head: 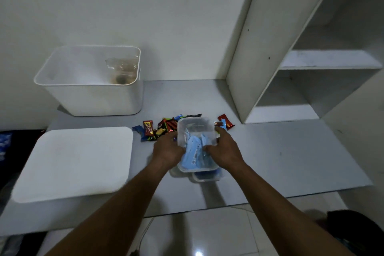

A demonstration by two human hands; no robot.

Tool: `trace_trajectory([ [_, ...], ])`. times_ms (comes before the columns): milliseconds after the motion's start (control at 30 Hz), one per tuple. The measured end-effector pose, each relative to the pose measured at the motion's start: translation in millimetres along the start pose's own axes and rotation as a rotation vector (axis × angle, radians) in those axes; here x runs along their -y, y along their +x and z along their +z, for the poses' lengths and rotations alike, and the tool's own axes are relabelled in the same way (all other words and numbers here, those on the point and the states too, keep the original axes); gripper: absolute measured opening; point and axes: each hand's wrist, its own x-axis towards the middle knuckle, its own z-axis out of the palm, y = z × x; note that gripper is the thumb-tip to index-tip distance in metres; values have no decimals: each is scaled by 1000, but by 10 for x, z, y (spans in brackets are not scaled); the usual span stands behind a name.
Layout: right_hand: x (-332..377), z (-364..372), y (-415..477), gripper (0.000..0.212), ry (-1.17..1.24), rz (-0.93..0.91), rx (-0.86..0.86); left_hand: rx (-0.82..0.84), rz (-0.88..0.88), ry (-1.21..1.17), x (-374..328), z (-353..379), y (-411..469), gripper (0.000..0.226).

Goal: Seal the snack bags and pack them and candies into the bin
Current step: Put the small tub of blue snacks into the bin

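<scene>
Near the middle of the desk (pixel 280 151), a little back from its front edge, both hands hold a clear plastic container (pixel 195 127) lifted slightly above it. The left hand (pixel 168 149) has its grip curled round the container's left wall, and the right hand (pixel 224 147) has its grip curled round the right wall. Pale blue pieces (pixel 193 151) lie heaped inside; what they are cannot be told. Under the container's near end sits a second clear piece with a blue edge (pixel 207 176). Wrapped candies (pixel 160 129) lie scattered on the desk just behind the container, most to its left and a few to its right. The white bin (pixel 93 97) stands at the back left of the desk against the wall, with a clear snack bag (pixel 122 66) inside by its right wall. A white lid (pixel 72 162) lies flat at the front left. A white shelf unit (pixel 249 48) stands along the right edge.
</scene>
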Motion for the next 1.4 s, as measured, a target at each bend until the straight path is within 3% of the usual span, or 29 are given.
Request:
trace_trajectory([
  [200, -375, -81, 54, 65, 21, 105, 5, 38, -53, 24, 14, 412, -38, 62],
  [367, -532, -98, 134, 64, 58, 86, -6, 30, -75, 17, 1, 510, -2, 64],
  [500, -669, -95, 170, 66, 82, 108, 91, 92, -219, -191, 167, 567, 78, 86],
  [633, -796, -120, 154, 72, 217, 204, 213, 239, -303, -434, 194, 596, 26, 67],
  [933, -805, -159, -14, 63, 330, 75, 341, 303, -114, -349, 224, 505, -41, 72],
  [1200, -263, -250, -176, 75, 411, 1, 374, 236, -13, -339, 54, -85, -231, 66],
  [1400, 790, -219, -166, 81, 386, -91, 409, 121, 31, -327, -346, -1083, -360, 56],
])
